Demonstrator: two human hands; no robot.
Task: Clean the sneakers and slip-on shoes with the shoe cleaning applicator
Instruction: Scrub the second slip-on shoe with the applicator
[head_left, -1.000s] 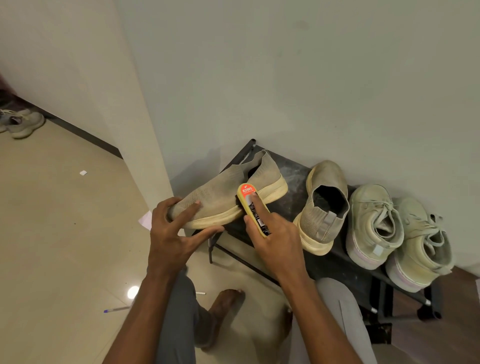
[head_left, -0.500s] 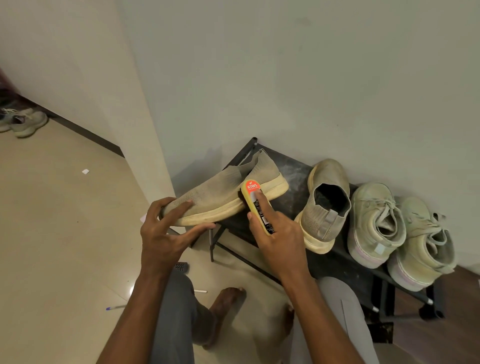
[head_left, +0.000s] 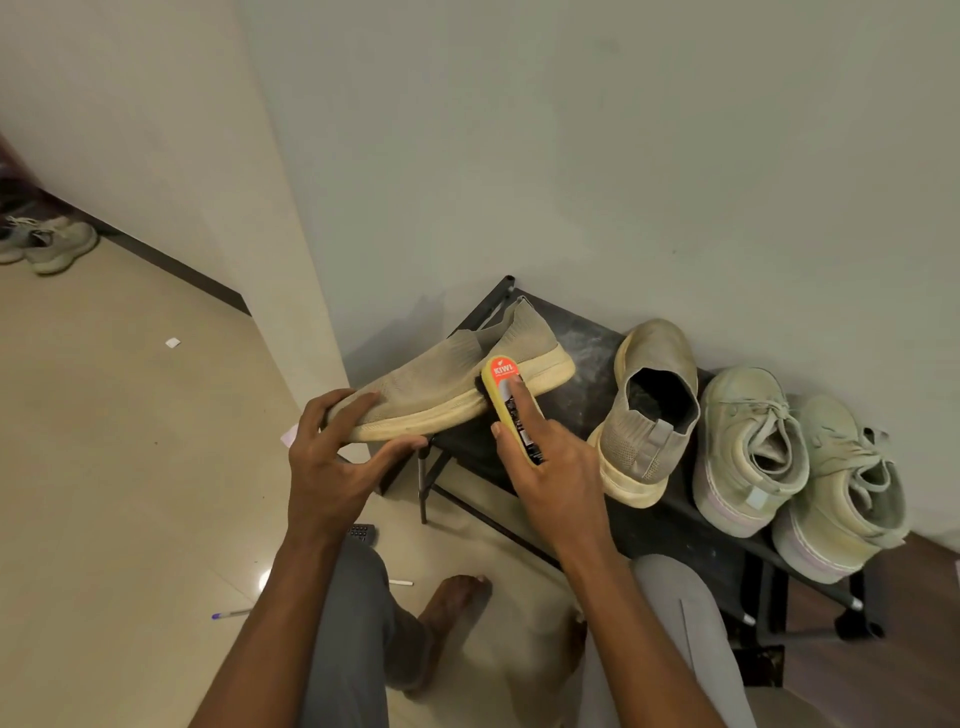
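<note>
At the centre of the head view, a person's two hands work on one beige knit slip-on shoe (head_left: 457, 379), held on its side with its pale sole facing the viewer. Its heel end sits over the left end of a low black bench (head_left: 587, 343), while the toe juts out past the bench edge toward 9 o'clock. The left hand (head_left: 332, 467) grips that toe, fingers spread over the knit upper and thumb under the sole. The right hand (head_left: 558, 467) holds the yellow shoe cleaning applicator (head_left: 511, 405), index finger laid along its back, its working face pressed against the sole's side near the heel.

To do this step well, it seems best to keep the toe firmly braced and run the applicator in short, even strokes along the sole's edge, pressing squarely.

Toward 3 o'clock on the bench stand the second slip-on shoe (head_left: 649, 410), heel toward the viewer, and two pale green sneakers (head_left: 800, 457) side by side, close together against the wall (head_left: 623, 156). So strokes toward the heel have little room. Open floor (head_left: 130, 441) lies toward 9 o'clock. At 6 o'clock are the person's knees and a bare foot (head_left: 452, 608).
</note>
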